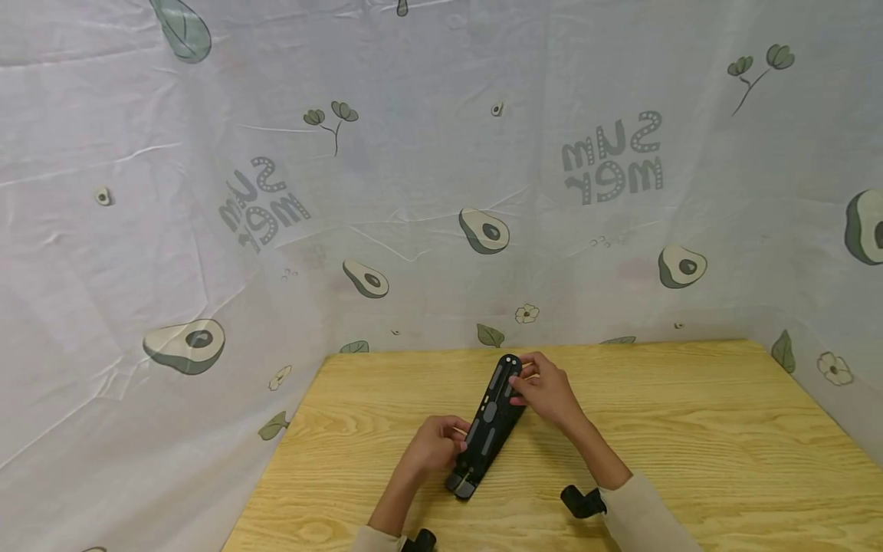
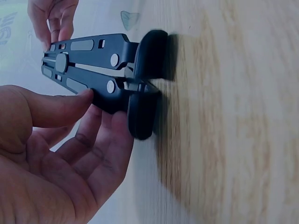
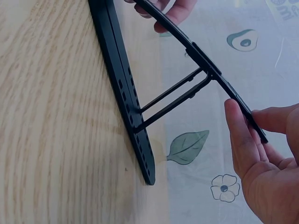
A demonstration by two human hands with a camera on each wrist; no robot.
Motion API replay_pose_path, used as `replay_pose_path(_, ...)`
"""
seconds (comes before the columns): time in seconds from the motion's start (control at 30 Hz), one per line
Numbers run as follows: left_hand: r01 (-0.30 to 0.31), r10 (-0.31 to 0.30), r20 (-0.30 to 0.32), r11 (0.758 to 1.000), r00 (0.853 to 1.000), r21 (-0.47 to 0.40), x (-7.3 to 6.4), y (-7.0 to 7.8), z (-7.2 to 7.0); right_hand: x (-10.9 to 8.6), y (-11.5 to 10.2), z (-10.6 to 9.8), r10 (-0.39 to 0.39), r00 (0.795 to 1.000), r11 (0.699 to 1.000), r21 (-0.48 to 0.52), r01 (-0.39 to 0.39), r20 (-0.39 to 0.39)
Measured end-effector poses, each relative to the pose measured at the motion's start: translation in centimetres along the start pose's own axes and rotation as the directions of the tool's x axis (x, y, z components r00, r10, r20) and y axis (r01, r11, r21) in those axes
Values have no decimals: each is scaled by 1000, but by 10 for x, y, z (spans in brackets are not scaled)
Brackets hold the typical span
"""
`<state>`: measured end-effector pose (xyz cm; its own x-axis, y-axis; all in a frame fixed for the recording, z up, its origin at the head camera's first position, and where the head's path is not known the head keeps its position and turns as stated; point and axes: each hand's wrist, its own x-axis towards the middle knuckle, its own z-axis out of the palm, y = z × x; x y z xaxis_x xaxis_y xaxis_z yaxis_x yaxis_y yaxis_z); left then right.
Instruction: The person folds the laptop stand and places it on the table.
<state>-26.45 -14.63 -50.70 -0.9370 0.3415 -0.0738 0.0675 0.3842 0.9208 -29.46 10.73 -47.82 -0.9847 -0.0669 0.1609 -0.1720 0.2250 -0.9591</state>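
A black folding laptop stand (image 1: 490,412) with grey pads stands on the table, between both hands. My left hand (image 1: 433,445) pinches one side near the lower end, thumb on top and fingers beneath, close to the black front hooks (image 2: 152,53). At the far end my right hand (image 1: 548,391) grips the raised upper plate between thumb and fingers. In the right wrist view, the plate slants up from the slotted base (image 3: 117,74). Two thin struts (image 3: 163,112) join plate and base. The stand's two arms lie close together, almost side by side.
The wooden table (image 1: 690,429) reaches back to a pale printed sheet (image 1: 428,169) with avocados and leaves, which hangs behind and along both sides. Black wrist mounts (image 1: 582,502) sit by the sleeves.
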Motion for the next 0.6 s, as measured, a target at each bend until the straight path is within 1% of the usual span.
replay_pose_path(0.13, -12, 12, -7, 1000, 1000, 4, 4, 0, -1, -4, 0, 0, -3, 1000, 1000, 16, 4, -21)
replay_pose_path(0.4, -6, 6, 2, 1000, 1000, 1, 12, -3, 1, -10, 0, -2, 7, 998, 999, 37, -4, -67)
replay_pose_path(0.6, -21, 21, -12, 1000, 1000, 16, 18, -3, 0, -15, 0, -2, 22, 995, 999, 51, -17, -97)
